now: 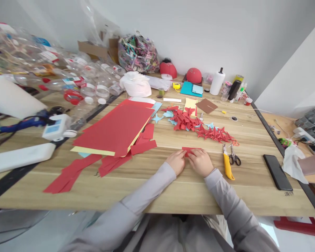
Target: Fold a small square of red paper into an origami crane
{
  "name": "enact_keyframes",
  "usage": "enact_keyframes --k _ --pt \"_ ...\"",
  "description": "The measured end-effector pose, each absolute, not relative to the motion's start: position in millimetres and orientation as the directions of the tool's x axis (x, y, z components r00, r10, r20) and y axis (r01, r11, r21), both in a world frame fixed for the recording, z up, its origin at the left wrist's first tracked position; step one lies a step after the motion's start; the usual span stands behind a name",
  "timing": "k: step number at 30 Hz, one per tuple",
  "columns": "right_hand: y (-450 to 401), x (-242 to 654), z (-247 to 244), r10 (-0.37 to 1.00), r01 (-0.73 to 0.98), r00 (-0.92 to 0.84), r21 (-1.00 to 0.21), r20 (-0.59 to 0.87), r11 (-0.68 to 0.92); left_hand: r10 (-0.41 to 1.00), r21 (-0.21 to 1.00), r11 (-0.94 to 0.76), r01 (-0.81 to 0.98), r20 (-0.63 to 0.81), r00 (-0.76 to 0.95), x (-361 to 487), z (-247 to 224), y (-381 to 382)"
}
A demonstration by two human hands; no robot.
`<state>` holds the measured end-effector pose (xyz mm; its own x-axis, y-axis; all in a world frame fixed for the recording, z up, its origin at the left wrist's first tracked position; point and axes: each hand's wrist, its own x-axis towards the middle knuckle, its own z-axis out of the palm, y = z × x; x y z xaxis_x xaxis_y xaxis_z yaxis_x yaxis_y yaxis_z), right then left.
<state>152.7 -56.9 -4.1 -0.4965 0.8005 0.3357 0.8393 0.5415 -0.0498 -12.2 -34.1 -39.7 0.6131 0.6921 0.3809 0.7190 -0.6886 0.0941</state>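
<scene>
I am pressing the red paper strip (188, 150) on the desk (191, 197) with left hand (176, 162) and right hand (201, 163), grip closure indiscernible, apparently folding, the next crease requiring aligned edges.

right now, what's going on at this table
A person has the left hand and right hand close together on a small piece of red paper on the table. Folded red stars lie just beyond it. The cutter and scissors lie to the right, untouched; red sheets and loose strips lie to the left.
</scene>
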Motion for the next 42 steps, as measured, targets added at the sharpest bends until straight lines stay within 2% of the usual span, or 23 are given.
enact_keyframes --k 4,8,13,16,22,26,31,35,42 --pt "-47.4 150.6 -17.9 0.789 0.829 -0.496 -0.072 0.363 0.554 0.626 0.085 -0.749 0.657 0.414 0.661 -21.4 -46.5 -28.9" --pt "-46.2 156.3 -26.2 0.774 0.81 -0.482 -0.128 0.411 0.572 0.62 0.049 -0.752 0.658 0.392 0.68 -26.4 -39.3 -18.9" --pt "-45.8 159.6 -29.0 0.762 0.767 -0.468 -0.223 0.447 0.602 0.476 -0.104 -0.841 0.531 0.326 0.817 -13.6 -26.7 -12.0" --pt "-44.9 160.0 -30.8 0.753 0.76 -0.463 -0.229 0.468 0.609 0.444 -0.158 -0.844 0.512 0.33 0.833 -8.4 -20.4 -16.2" --pt "-42.9 160.1 -32.0 0.761 0.793 -0.466 -0.168 0.452 0.585 0.482 -0.111 -0.809 0.577 0.436 0.76 -0.7 -11.7 -18.7" --pt "-43.3 161.9 -28.1 0.728 0.792 -0.452 -0.144 0.516 0.593 0.451 -0.092 -0.798 0.596 0.566 0.691 3.8 -17.2 -13.1" --pt "-45.3 161.1 -20.3 0.662 0.749 -0.48 -0.124 0.575 0.651 0.436 -0.027 -0.8 0.599 0.661 0.612 1.7 -16.8 -12.8" --pt "-47.1 159.8 -16.7 0.655 0.743 -0.459 -0.145 0.601 0.654 0.424 -0.004 -0.823 0.568 0.662 0.618 -1.8 -11.1 -14.6" --pt "-48.8 161.6 -6.6 0.665 0.782 -0.396 -0.147 0.633 0.606 0.332 -0.046 -0.871 0.489 0.678 0.656 -9.8 -6.3 -7.0"
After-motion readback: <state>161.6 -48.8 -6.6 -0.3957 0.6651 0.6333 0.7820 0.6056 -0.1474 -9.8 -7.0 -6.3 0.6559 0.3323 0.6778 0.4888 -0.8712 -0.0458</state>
